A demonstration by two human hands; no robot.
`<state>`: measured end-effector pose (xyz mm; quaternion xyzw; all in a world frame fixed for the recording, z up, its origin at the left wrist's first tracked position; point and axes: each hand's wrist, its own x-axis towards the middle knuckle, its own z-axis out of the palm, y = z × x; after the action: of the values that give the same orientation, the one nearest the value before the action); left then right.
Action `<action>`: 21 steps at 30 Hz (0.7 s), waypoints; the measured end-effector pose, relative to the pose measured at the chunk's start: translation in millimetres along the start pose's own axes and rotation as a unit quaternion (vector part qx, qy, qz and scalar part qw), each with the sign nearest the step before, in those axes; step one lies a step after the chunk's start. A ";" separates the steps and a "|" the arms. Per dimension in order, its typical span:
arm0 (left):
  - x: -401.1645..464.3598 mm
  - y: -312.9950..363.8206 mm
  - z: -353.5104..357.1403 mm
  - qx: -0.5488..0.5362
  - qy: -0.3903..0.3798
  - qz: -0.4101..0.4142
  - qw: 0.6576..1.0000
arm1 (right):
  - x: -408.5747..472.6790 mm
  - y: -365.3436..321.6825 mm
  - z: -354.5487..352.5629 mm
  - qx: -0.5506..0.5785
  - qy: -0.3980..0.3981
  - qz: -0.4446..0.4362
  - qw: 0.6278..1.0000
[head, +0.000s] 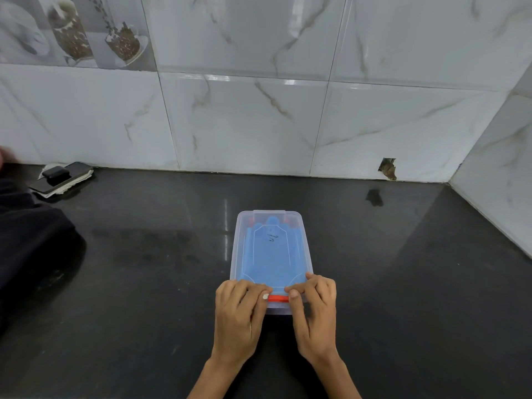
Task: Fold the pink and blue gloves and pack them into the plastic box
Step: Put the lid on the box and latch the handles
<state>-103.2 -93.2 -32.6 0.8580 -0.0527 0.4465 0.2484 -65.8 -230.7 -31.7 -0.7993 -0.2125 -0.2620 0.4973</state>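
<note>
A clear plastic box (307,256) stands on the dark counter in the middle, its clear lid on top. Blue glove material (270,257) shows through the lid and fills the box. No pink glove is visible. A red latch (278,298) sits at the near end of the box. My left hand (240,312) rests on the near left corner, fingers curled on the lid edge beside the latch. My right hand (313,309) rests on the near right corner, its fingertips on the lid and its thumb next to the latch.
A phone with a small black case on it (62,176) lies at the back left by the tiled wall. Dark cloth (31,243) covers the left edge of the counter. The tiled walls (489,168) meet in a corner at the right.
</note>
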 end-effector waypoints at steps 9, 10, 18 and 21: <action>101.3 -1.8 -9.9 -0.124 0.056 -0.232 0.963 | 95.5 -32.5 9.6 0.132 0.028 0.190 0.973; 118.8 -7.4 -6.7 -0.132 0.064 -0.241 0.960 | 114.4 -32.3 15.5 0.120 0.016 0.200 0.972; 170.7 -70.2 54.6 -0.043 -0.277 -0.342 0.897 | 192.1 14.9 69.4 -0.130 -0.179 0.284 0.933; 164.4 -80.0 61.6 -0.020 -0.361 -0.424 0.830 | 187.7 39.9 69.6 -0.138 -0.246 0.359 0.890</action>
<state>65.2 -31.0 37.9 0.8910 0.2219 -0.0451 0.3934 117.7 -169.4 33.7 -0.9204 0.0115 0.1126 0.3742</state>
